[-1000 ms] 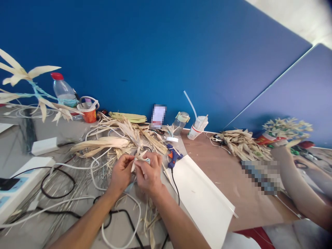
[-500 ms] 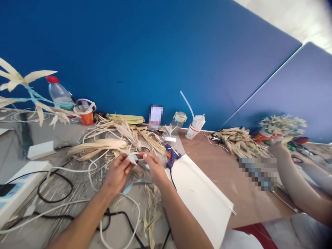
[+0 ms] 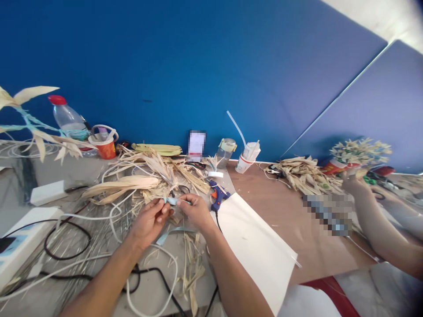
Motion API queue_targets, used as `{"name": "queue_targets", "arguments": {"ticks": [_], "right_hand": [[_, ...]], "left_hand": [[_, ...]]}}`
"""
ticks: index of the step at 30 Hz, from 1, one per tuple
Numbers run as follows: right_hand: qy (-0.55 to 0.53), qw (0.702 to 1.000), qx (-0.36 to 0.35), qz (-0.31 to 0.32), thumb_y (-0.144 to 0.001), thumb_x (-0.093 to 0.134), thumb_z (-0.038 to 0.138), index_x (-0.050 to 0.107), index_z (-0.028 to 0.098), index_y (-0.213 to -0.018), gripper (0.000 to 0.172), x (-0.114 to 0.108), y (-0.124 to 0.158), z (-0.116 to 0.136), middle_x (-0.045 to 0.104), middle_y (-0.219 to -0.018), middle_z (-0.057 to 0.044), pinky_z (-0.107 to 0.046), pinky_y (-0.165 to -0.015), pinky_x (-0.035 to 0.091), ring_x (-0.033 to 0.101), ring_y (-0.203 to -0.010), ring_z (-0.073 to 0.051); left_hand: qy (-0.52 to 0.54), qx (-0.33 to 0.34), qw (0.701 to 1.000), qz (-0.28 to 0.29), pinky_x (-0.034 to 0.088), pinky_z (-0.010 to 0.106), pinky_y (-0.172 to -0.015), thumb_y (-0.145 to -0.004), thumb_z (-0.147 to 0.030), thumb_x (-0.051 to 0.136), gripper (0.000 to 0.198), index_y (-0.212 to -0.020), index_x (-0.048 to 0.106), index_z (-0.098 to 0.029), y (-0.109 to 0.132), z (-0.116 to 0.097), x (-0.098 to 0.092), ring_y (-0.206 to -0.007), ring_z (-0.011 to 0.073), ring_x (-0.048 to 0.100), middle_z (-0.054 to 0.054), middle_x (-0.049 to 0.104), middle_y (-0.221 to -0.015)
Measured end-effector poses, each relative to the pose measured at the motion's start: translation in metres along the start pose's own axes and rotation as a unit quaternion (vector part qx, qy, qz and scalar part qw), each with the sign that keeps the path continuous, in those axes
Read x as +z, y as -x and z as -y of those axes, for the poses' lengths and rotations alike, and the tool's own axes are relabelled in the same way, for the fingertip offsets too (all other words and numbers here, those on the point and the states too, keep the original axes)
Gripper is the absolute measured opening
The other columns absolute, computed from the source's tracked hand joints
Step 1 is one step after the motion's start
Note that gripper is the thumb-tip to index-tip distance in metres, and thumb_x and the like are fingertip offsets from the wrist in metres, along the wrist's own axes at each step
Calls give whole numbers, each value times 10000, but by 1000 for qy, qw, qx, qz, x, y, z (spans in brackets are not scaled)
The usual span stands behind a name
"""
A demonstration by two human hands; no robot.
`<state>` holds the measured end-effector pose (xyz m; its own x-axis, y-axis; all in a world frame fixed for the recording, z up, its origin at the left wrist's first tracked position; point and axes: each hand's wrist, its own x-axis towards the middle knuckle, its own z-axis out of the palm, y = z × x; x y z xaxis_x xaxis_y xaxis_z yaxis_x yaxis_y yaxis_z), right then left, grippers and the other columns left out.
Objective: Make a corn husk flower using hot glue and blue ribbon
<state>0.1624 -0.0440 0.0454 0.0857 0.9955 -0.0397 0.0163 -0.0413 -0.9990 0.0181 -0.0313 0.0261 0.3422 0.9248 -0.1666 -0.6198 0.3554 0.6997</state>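
Observation:
Between my two hands, just above the table, is a small light-blue strip [image 3: 172, 201], which looks like paper or tape. My left hand [image 3: 152, 217] pinches its left end between thumb and fingers. The right end is pinched by my right hand [image 3: 194, 210], whose fingers hide part of it. Beyond the hands lies a heap of dried corn husks [image 3: 161, 167] with scissors [image 3: 183, 189] at its near edge. A blue glue gun [image 3: 218, 194] rests right of my right hand. Below the hands lies another pale-blue strip [image 3: 164, 237].
Cables and a white power strip [image 3: 26, 237] crowd the left side. A white sheet [image 3: 254, 246] lies at the right. Along the blue wall stand a capped bottle [image 3: 68, 116], an orange cup [image 3: 106, 149] and a white cup [image 3: 245, 163]. Another person's arm [image 3: 373, 211] reaches in at far right.
The pale strip between my hands now looks narrower and bluer, bunched between the fingers. Both hands stay close together. The whole view has shifted slightly.

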Motion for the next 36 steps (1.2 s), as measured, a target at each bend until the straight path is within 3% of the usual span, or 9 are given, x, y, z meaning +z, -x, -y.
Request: {"name": "queue_targets", "arguments": {"ticks": [4, 13, 17, 23, 29, 33, 36], "right_hand": [[-8, 1000, 8, 1, -639, 603, 282, 639, 167, -654, 121, -2, -1, -2, 487, -535, 44, -222, -525, 313, 376, -516, -88], [3, 1000, 12, 15, -677, 608, 231, 634, 158, -645, 83, -3, -2, -7, 454, -494, 65, -215, -492, 298, 362, -474, -78], [87, 996, -35, 9, -711, 586, 182, 643, 164, -645, 89, -3, 0, -4, 524, -566, 45, -229, -576, 365, 461, -552, -104], [204, 964, -171, 6, -705, 637, 117, 676, 176, -663, 83, -4, 4, -1, 604, -780, -6, -262, -744, 441, 576, -771, -143], [268, 941, -200, 49, -711, 646, 85, 702, 187, -712, 117, -10, 3, -1, 669, -835, -27, -313, -836, 457, 610, -854, -168], [204, 958, -194, 60, -717, 702, 262, 714, 188, -874, 174, -15, 2, 4, 664, -1031, -71, -344, -894, 451, 608, -989, -203], [125, 980, -136, 71, -809, 596, 309, 711, 183, -822, 171, -11, 3, 8, 691, -918, -48, -311, -842, 464, 630, -915, -187]], "left_hand": [[23, -13, 999, 18, 535, 269, -745, -711, -170, 726, 197, -622, 552, -149, 0, -3, 0, -393, 22, 377, -51, 543, -554], [34, -3, 999, -14, 541, 244, -725, -689, -115, 717, 147, -705, 579, -163, -2, -2, -1, -366, 15, 371, -70, 528, -520], [40, -7, 999, -5, 542, 255, -737, -692, -113, 710, 151, -689, 569, -167, -2, -4, 0, -370, 18, 378, -69, 531, -524], [34, 3, 999, -11, 541, 257, -736, -678, -115, 716, 168, -664, 558, -170, -2, -3, 0, -369, 26, 384, -68, 540, -521], [19, 2, 1000, -9, 522, 225, -631, -691, -138, 727, 164, -700, 565, -163, -3, 0, 0, -390, 32, 405, -44, 565, -558], [16, -3, 1000, -10, 436, 145, -474, -677, -140, 744, 174, -696, 571, -150, -2, 0, 2, -414, 33, 418, -32, 552, -549], [5, -8, 1000, -15, 441, 139, -491, -669, -146, 753, 181, -687, 574, -150, -2, 1, 2, -413, 25, 402, -39, 542, -538]]}}
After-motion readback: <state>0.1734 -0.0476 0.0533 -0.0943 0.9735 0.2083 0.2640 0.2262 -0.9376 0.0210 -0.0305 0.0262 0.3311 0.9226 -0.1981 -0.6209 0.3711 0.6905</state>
